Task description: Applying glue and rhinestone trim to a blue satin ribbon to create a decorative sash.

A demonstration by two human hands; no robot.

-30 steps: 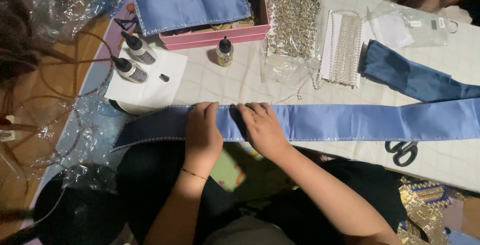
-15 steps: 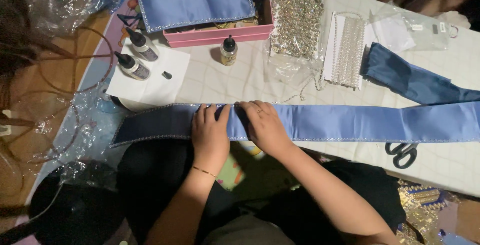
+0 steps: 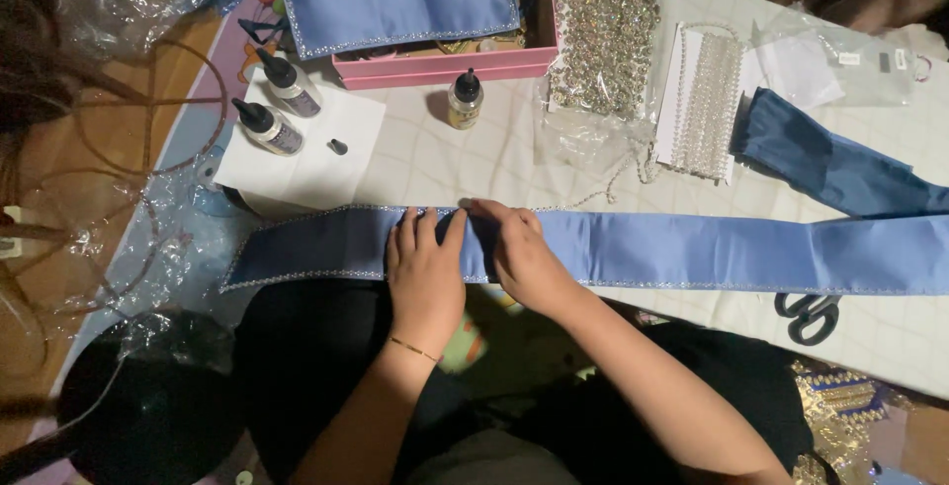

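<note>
Ribbon point(image 3: 692, 248) of light blue satin, edged with a thin line of rhinestone trim, lies flat along the near side of the table point(image 3: 415, 159) and runs from its pointed left end, past both your hands, out of view on the right. Your left hand point(image 3: 425, 272) rests palm down on it, fingers spread and extended toward the far edge, pinning the cloth rather than gripping it. Your right hand point(image 3: 519, 253) lies just beside it, touching it at the fingers, its fingertips bent over the ribbon's far edge where the trim sits; whether it pinches anything between thumb and finger, you cannot tell from here. So the ribbon lies under both palms, with the longer stretch to your right and the shorter tail hanging off the table's left corner.

Beyond your hands stand three small glue bottles: two with black nozzles point(image 3: 267, 127) on a sheet of white paper point(image 3: 316, 164), and one amber bottle point(image 3: 465, 99) just in front of a pink box point(image 3: 445, 65). A second trimmed blue ribbon piece point(image 3: 400, 0) lies across that box. Bagged silver rhinestone trim point(image 3: 603, 40) and a card of crystal chain point(image 3: 704, 104) sit to the right, a darker blue ribbon point(image 3: 840, 164) past them, and black scissors point(image 3: 806, 315) near the table's front edge
</note>
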